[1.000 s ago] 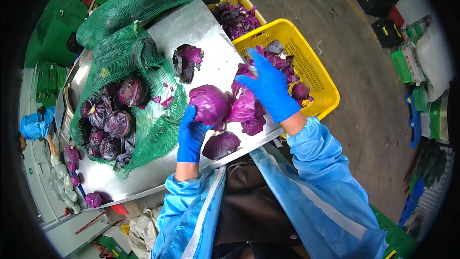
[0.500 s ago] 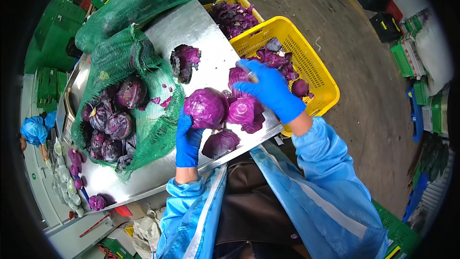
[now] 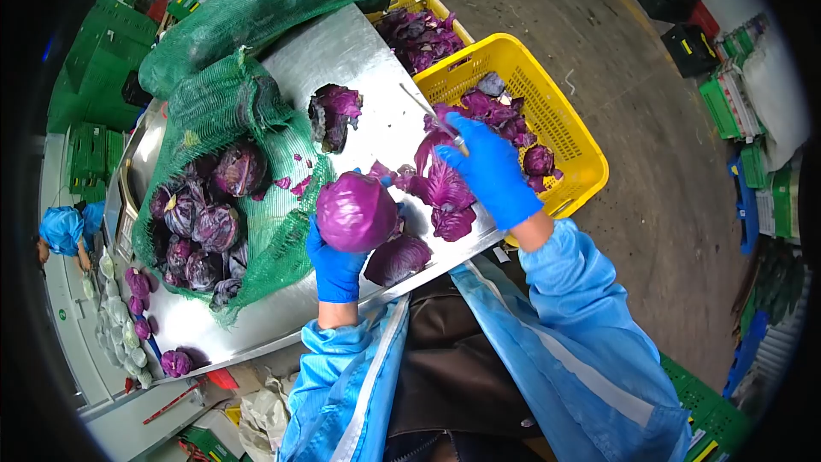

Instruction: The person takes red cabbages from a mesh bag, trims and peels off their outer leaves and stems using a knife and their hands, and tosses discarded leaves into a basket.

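Observation:
My left hand [image 3: 335, 267], in a blue glove, is wrapped round the underside of a smooth purple cabbage [image 3: 356, 212] above the metal table [image 3: 205, 325]. My right hand [image 3: 492, 167], also gloved in blue, grips a knife [image 3: 425, 109] by its handle, the thin blade pointing up and left. Loose purple leaves [image 3: 446, 188] lie between the hands, and one dark leaf [image 3: 398, 260] rests near the table's front edge. Farther back on the metal is a ragged outer leaf [image 3: 334, 116].
A green net bag [image 3: 291, 248] with several cabbages [image 3: 214, 227] lies open at left, a filled net bag [image 3: 256, 8] behind. Yellow crates [image 3: 560, 120] with leaves stand beyond the table's right edge. A person in blue [image 3: 62, 229] is at far left.
The cabbage in my left hand has moved slightly left and been turned, apart from the loose leaves now. My right hand has tilted, showing the knife blade clearly.

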A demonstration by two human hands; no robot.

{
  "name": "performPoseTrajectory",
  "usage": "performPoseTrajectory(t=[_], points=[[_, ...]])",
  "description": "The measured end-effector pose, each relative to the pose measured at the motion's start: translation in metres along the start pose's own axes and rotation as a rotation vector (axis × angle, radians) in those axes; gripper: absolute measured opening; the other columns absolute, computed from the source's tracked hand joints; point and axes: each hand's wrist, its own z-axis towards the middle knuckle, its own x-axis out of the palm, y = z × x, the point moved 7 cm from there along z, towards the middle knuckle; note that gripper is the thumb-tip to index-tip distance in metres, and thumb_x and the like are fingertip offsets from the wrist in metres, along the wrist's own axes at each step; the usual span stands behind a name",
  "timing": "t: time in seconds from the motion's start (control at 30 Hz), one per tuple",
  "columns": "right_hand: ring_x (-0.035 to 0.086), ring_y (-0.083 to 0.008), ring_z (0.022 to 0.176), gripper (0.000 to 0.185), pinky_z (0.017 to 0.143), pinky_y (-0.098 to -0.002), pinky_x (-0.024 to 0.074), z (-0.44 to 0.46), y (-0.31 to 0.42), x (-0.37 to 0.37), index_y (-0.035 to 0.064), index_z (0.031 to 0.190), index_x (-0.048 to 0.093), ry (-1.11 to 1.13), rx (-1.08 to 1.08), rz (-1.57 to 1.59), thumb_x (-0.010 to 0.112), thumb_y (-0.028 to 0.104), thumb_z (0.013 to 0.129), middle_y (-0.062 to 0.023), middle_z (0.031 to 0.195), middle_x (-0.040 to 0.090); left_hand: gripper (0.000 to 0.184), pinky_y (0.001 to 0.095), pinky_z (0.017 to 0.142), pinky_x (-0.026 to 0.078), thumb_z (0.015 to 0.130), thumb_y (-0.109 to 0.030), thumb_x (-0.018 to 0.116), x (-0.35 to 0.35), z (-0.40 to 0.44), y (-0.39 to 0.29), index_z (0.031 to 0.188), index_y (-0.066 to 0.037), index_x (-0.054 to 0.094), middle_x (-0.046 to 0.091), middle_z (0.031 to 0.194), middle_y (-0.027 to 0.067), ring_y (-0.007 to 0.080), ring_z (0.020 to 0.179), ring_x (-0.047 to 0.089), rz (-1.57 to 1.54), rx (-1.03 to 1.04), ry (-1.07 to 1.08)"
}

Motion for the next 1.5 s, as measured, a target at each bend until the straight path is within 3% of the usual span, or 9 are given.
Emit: performPoseTrajectory(t=[0.13, 0.2, 0.4, 0.5, 0.6, 0.73, 0.93, 1.1, 1.5], points=[[0.063, -0.0137, 0.067, 0.040, 0.057, -0.0285, 0.0506, -0.049, 0.043, 0.047, 0.0020, 0.108, 0.064, 1.038, 0.722, 0.448, 0.068, 0.037, 0.090, -0.0069, 0.076, 0.066, 0.088, 0.0550, 0.116, 0.023, 0.079, -0.034, 0.066, 0.023, -0.002, -0.007, 0.150, -0.003, 0.025, 0.031, 0.153, 0.0194, 0.0373, 0.140, 0.031, 0.042, 0.002, 0.106], [0.062, -0.0104, 0.069, 0.035, 0.059, -0.0253, 0.0500, -0.056, 0.041, 0.052, 0.0027, 0.111, 0.064, 0.911, 0.726, 0.665, 0.068, 0.031, 0.091, -0.0055, 0.083, 0.068, 0.094, 0.0533, 0.116, 0.024, 0.070, -0.029, 0.072, 0.076, -0.004, -0.018, 0.148, -0.001, 0.028, 0.031, 0.152, 0.0208, 0.0375, 0.140, 0.032, 0.223, 0.158, 0.428], [0.063, -0.0057, 0.090, 0.039, 0.073, -0.0202, 0.0511, -0.045, 0.056, 0.049, 0.0035, 0.126, 0.058, 0.582, 0.330, 0.963, 0.069, 0.010, 0.089, -0.0044, 0.123, 0.063, 0.094, 0.0567, 0.116, 0.025, 0.070, -0.031, 0.074, 0.005, -0.012, 0.012, 0.148, -0.004, 0.029, 0.029, 0.153, 0.0211, 0.0387, 0.139, 0.033, -0.050, -0.041, 0.024], [0.067, -0.0119, 0.082, 0.034, 0.068, -0.0266, 0.0524, -0.059, 0.009, 0.066, 0.0038, 0.117, 0.061, 0.472, 0.436, 0.688, 0.066, 0.027, 0.092, -0.0087, 0.098, 0.070, 0.082, 0.0650, 0.111, 0.026, 0.083, -0.049, 0.061, -0.008, -0.009, 0.027, 0.150, -0.013, 0.029, 0.029, 0.154, 0.0189, 0.0427, 0.139, 0.031, -0.446, -0.119, 0.037], [0.064, -0.0187, 0.057, 0.054, 0.059, -0.0370, 0.0504, -0.110, -0.012, 0.103, 0.0036, 0.084, 0.067, 0.986, 0.312, 0.280, 0.057, 0.056, 0.091, -0.0087, 0.062, 0.064, 0.081, 0.0644, 0.110, 0.028, 0.086, -0.058, 0.047, -0.011, -0.012, 0.013, 0.150, -0.014, 0.027, 0.030, 0.154, 0.0169, 0.0430, 0.139, 0.031, -0.324, -0.023, -0.026], [0.062, -0.0152, 0.056, 0.045, 0.055, -0.0295, 0.0481, -0.153, 0.016, 0.126, 0.0066, 0.099, 0.069, 1.384, 0.498, 0.195, 0.059, 0.049, 0.091, -0.0064, 0.065, 0.067, 0.082, 0.0643, 0.109, 0.030, 0.088, -0.066, 0.032, -0.016, -0.015, -0.011, 0.150, -0.012, 0.026, 0.031, 0.153, 0.0154, 0.0445, 0.139, 0.029, -0.288, 0.055, -0.007], [0.060, -0.0135, 0.052, 0.024, 0.040, -0.0283, 0.0394, -0.101, -0.103, 0.148, 0.0098, 0.091, 0.065, 0.687, 0.790, 0.654, 0.059, 0.033, 0.092, -0.0048, 0.068, 0.064, 0.089, 0.0473, 0.060, 0.060, 0.088, -0.070, 0.027, -0.054, -0.059, -0.068, 0.151, -0.006, 0.024, 0.038, 0.146, 0.0266, 0.0464, 0.108, 0.059, -0.358, 0.030, 0.121], [0.042, -0.0107, 0.037, 0.024, 0.035, -0.0276, 0.0328, -0.037, -0.147, 0.071, 0.0099, 0.096, 0.064, 0.263, 0.838, 0.272, 0.052, 0.031, 0.099, -0.0047, 0.065, 0.064, 0.075, 0.0468, 0.071, 0.058, 0.088, -0.065, 0.028, -0.178, -0.158, -0.170, 0.142, -0.015, 0.041, 0.050, 0.139, 0.0189, 0.0399, 0.110, 0.060, -0.203, 0.554, -0.675], [0.039, -0.0070, 0.036, 0.027, 0.035, -0.0235, 0.0281, -0.090, -0.028, 0.148, 0.0043, 0.102, 0.065, 0.575, 0.701, 0.410, 0.053, 0.029, 0.099, -0.0065, 0.068, 0.067, 0.076, 0.0455, 0.107, 0.041, 0.086, -0.040, 0.064, -0.409, -0.282, -0.322, 0.145, -0.002, 0.035, 0.047, 0.142, 0.0183, 0.0362, 0.126, 0.049, -0.267, 0.975, -0.793]])
